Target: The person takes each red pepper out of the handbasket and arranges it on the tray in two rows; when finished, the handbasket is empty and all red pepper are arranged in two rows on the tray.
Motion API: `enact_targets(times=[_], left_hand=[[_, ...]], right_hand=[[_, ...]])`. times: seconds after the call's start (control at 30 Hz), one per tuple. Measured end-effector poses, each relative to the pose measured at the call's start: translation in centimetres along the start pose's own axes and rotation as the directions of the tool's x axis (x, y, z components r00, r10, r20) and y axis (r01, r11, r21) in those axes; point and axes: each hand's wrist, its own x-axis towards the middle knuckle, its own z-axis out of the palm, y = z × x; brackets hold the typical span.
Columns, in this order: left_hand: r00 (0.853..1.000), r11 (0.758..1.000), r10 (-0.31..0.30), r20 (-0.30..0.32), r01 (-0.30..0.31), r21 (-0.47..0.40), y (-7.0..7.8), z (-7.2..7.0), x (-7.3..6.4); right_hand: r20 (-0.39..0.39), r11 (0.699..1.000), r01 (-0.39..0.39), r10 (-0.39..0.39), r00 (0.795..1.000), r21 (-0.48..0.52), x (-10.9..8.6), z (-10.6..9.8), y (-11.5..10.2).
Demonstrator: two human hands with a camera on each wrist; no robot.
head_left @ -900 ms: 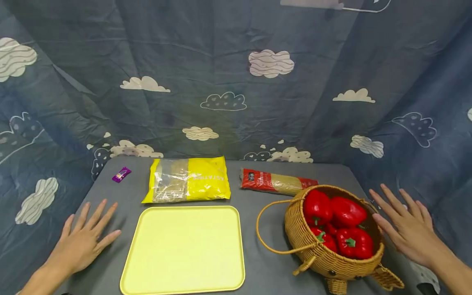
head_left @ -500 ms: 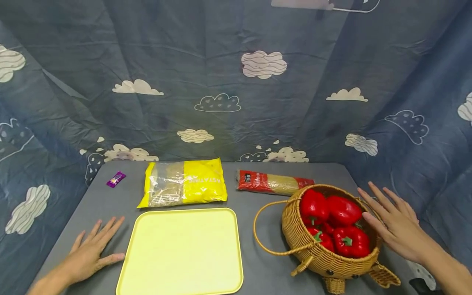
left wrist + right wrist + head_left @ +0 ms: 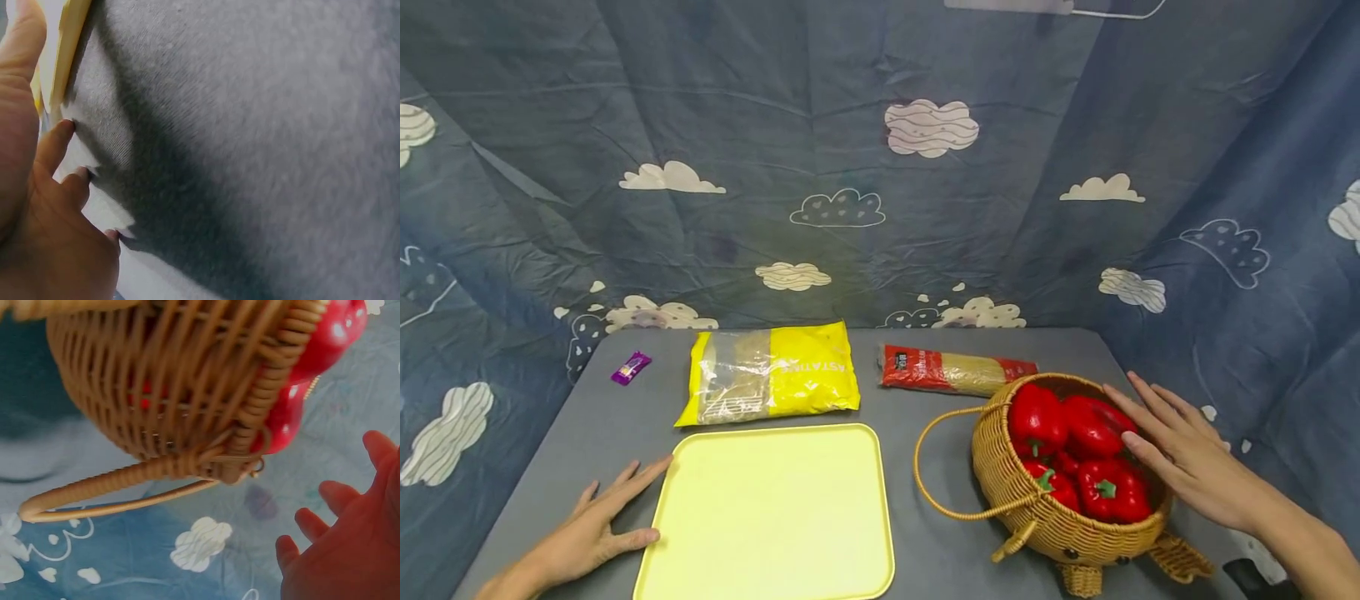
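Note:
A pale yellow tray (image 3: 767, 508) lies at the front of the table. My left hand (image 3: 583, 533) is at its left edge, fingers spread, with the thumb and index fingertips at the rim; whether they touch it is hard to tell. In the left wrist view, the left hand (image 3: 56, 237) casts a shadow beside the tray's edge (image 3: 70, 50). A wicker basket (image 3: 1011, 467) holds several red bell peppers (image 3: 1093, 425). Over its right rim hovers my right hand (image 3: 1198, 458), its fingers extended toward the peppers. The right wrist view has this hand (image 3: 356, 544) apart from the basket (image 3: 181, 381).
Behind the tray lies a yellow bag (image 3: 812, 367) with a clear window. A red packet of noodles (image 3: 962, 372) is at the back right, and a small purple wrapped sweet (image 3: 631, 367) at the back left. The basket's handle (image 3: 917, 462) sticks out leftward. Cloud-patterned cloth (image 3: 850, 125) encloses the table.
My left hand has come down and right to the tray's left edge. My right hand has shifted left over the basket's rim. The camera view has moved slightly; the objects stay in place.

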Motion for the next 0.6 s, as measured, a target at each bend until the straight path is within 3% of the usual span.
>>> enact_targets(times=[0.33, 0.5, 0.6], left_hand=[[1.000, 0.995, -0.004, 0.029, 0.007, -0.102, -0.7, 0.3, 0.7], [0.998, 0.980, -0.026, 0.063, 0.038, -0.194, -1.0, 0.5, 0.9], [0.998, 0.977, -0.002, 0.065, 0.016, -0.212, -1.3, 0.7, 0.8]], right_hand=[[0.059, 0.988, 0.002, -0.011, 0.998, 0.155, 0.8, -0.3, -1.8], [0.051, 0.987, 0.028, -0.036, 0.998, 0.156, 1.7, -0.5, -2.3], [0.042, 0.988, 0.072, -0.079, 0.996, 0.134, 2.2, -0.8, -2.7]])
